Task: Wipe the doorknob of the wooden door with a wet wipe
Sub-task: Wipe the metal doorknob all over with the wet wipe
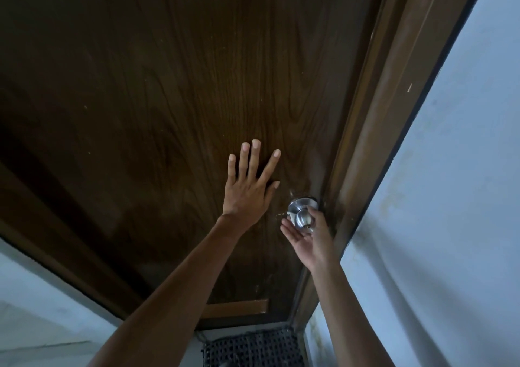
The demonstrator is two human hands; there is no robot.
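Observation:
The dark wooden door (168, 85) fills most of the view. Its round silver doorknob (304, 218) sits near the door's right edge. My left hand (247, 192) presses flat on the door just left of the knob, fingers spread and straight. My right hand (312, 242) cups the knob from below, palm up, with thumb and fingers curled round it. A small white bit of the wet wipe (291, 214) shows at the knob's neck between my fingers; the remainder is hidden by my hand and the knob.
The brown door frame (380, 113) runs along the right of the door, with a pale wall (450, 197) beyond it. A dark woven mat (253, 349) lies on the floor at the door's foot.

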